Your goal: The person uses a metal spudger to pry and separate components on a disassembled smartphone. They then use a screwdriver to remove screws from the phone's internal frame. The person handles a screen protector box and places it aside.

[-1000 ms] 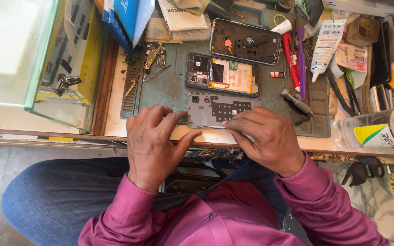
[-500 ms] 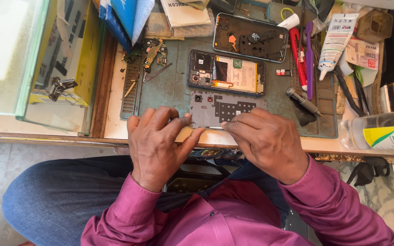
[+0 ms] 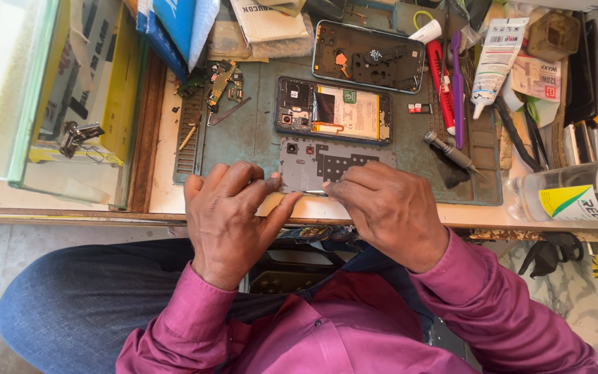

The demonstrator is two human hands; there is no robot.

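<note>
A grey phone back cover [image 3: 330, 163] with cut-out slots lies at the near edge of the green work mat [image 3: 250, 135]. My left hand [image 3: 233, 215] presses its left lower edge with thumb and fingers. My right hand [image 3: 385, 208] pinches the cover's lower right edge; a thin metal tool tip seems to show between the two hands, but it is too small to be sure. Just beyond the cover lies an opened phone [image 3: 333, 111] with its battery and board exposed. Farther back rests a dark phone frame [image 3: 368, 57].
A screwdriver [image 3: 450, 154] lies right of the cover. Red and purple tools [image 3: 450, 76], a white glue tube [image 3: 494, 59], a clear plastic bottle [image 3: 569, 194] and cluttered boxes fill the right side. A glass case [image 3: 29, 97] stands at left. Small circuit parts [image 3: 219, 79] sit at the mat's far left.
Both hands stay on the grey cover with only small finger shifts; the camera view has drifted slightly.
</note>
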